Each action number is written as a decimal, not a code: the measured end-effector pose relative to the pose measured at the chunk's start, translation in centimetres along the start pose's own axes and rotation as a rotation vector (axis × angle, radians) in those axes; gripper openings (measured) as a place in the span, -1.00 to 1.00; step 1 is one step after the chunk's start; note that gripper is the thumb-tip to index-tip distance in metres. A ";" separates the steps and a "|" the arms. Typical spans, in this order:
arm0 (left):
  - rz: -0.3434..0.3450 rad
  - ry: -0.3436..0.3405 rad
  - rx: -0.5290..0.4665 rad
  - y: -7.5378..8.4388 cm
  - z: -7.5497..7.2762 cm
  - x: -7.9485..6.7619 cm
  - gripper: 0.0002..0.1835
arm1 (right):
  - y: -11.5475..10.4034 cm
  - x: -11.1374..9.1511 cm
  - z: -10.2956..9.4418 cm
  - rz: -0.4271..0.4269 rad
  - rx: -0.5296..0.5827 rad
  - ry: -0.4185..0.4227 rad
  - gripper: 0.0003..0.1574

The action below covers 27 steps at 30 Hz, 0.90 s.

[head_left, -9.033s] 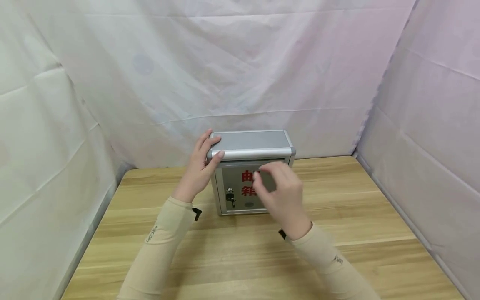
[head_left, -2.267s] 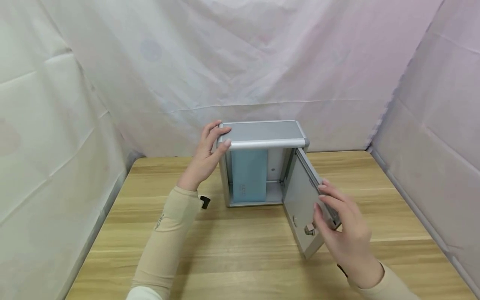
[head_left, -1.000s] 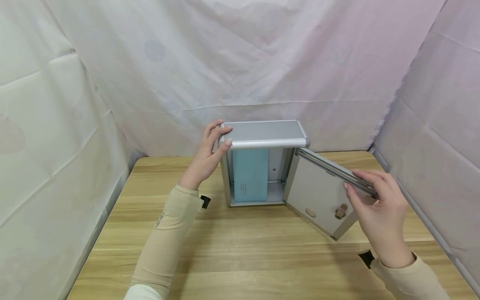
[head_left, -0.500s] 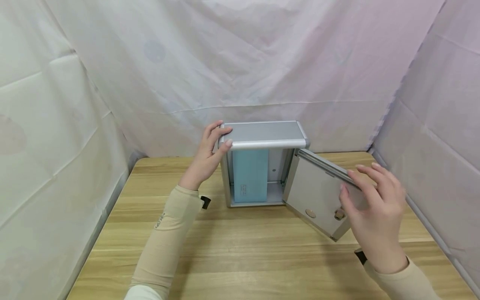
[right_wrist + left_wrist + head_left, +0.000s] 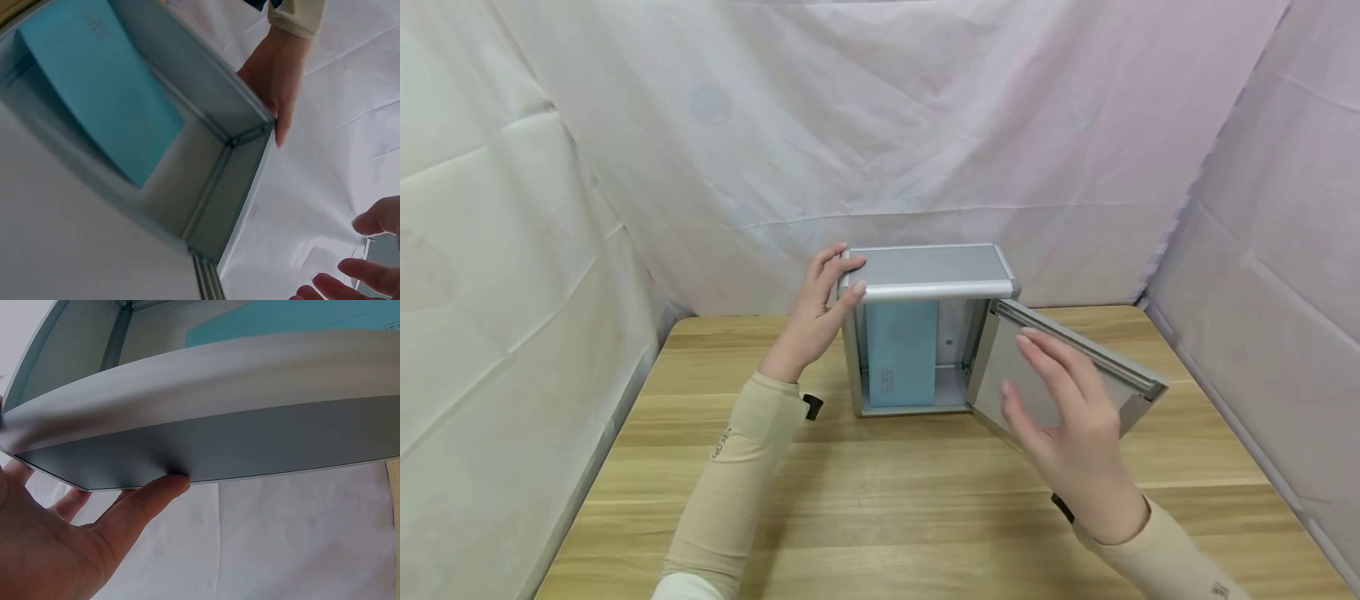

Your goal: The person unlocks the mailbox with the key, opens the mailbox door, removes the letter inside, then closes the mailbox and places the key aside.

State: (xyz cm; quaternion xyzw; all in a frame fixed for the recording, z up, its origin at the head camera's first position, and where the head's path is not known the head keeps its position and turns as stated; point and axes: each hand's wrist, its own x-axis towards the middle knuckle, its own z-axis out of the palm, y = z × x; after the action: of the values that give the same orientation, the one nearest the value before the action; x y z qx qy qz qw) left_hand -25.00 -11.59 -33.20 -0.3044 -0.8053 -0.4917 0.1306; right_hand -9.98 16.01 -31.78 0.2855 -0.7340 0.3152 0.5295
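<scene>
A grey metal mailbox [image 5: 928, 263] stands upright on the table, its door [image 5: 1000, 367] swung out to the right. Inside, against the left part, a flat light-blue envelope [image 5: 901, 354] with small print stands on end; it also shows in the right wrist view [image 5: 103, 87]. My left hand [image 5: 811, 321] grips the mailbox's upper left corner, thumb on the front edge and fingers over the top and side. My right hand [image 5: 1071, 429] is in front of the door, holding nothing, thumb and fingers apart. It hides the door's inner lock.
The wooden table [image 5: 880, 517] extends around the mailbox. White cloth walls [image 5: 880, 125] close off the back and both sides. The door juts towards the front right, over the table.
Over the earlier frames the mailbox door swung out to the right, uncovering the blue envelope. My right hand then let go of the door edge and moved left. The left hand stayed put.
</scene>
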 end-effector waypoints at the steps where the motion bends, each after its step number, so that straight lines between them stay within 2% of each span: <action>1: 0.002 0.002 0.001 0.0 0.0 0.0 -0.49 | -0.1 0.0 0.3 0.001 0.008 -0.013 -0.54; 5: 0.009 0.003 0.006 0.1 0.2 0.0 -0.49 | -0.2 -0.3 1.5 0.033 0.019 -0.082 -0.50; 11: 0.001 -0.006 -0.005 0.4 0.1 0.0 -0.47 | 0.8 -1.9 3.7 0.147 0.009 -0.244 -0.38; 18: 0.003 -0.014 -0.039 3.6 -0.4 -0.4 -0.55 | 2.6 -3.2 6.1 0.258 -0.015 -0.369 -0.30; 20: -0.002 -0.015 -0.044 3.3 -0.4 -0.4 -0.55 | 3.1 -3.6 6.9 0.280 -0.029 -0.383 -0.29; 25: -0.008 -0.010 -0.031 0.8 0.0 -0.1 -0.53 | 4.2 -4.5 8.9 0.310 -0.058 -0.381 -0.31; 27: -0.008 -0.011 -0.029 0.3 0.1 -0.1 -0.52 | 4.6 -4.9 9.5 0.332 -0.074 -0.390 -0.32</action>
State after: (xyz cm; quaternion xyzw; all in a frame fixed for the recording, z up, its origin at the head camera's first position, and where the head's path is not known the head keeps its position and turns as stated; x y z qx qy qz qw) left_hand -24.74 -11.48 -33.06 -0.3057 -0.8000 -0.5022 0.1197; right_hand -17.81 12.12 -39.45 0.1969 -0.8701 0.3096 0.3291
